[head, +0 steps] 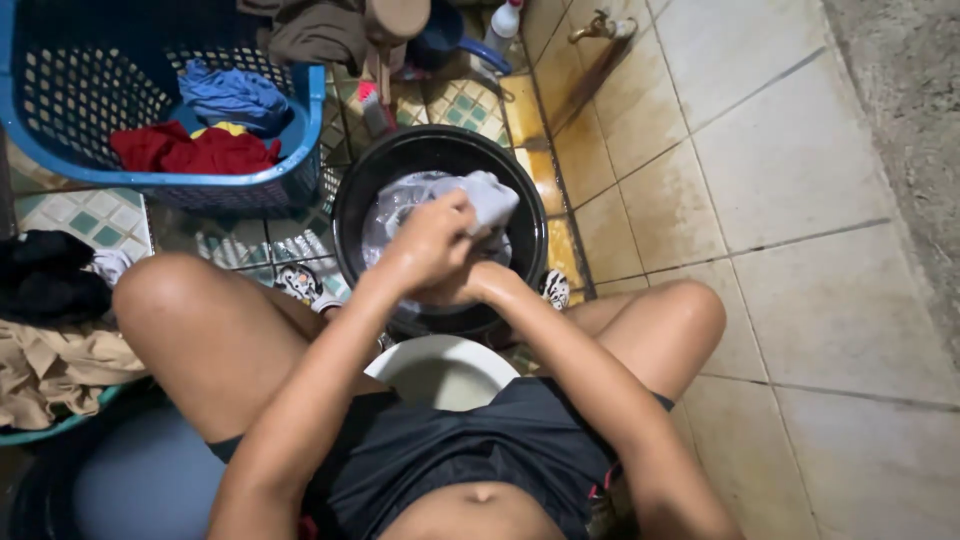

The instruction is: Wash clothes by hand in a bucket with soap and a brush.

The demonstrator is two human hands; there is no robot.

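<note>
A black round basin (525,205) stands on the tiled floor between my knees, with soapy water in it. Over it I hold a wet pale grey cloth (487,196). My left hand (432,240) is on top, fingers closed around the cloth. My right hand (462,288) is underneath, mostly hidden by the left one, and grips the same cloth from below.
A blue laundry basket (60,150) with red, blue and yellow clothes stands at the back left. Dark and tan clothes (50,340) lie in a tub at the left. A white stool (440,370) is under me. A tiled wall with a tap (600,25) rises at the right.
</note>
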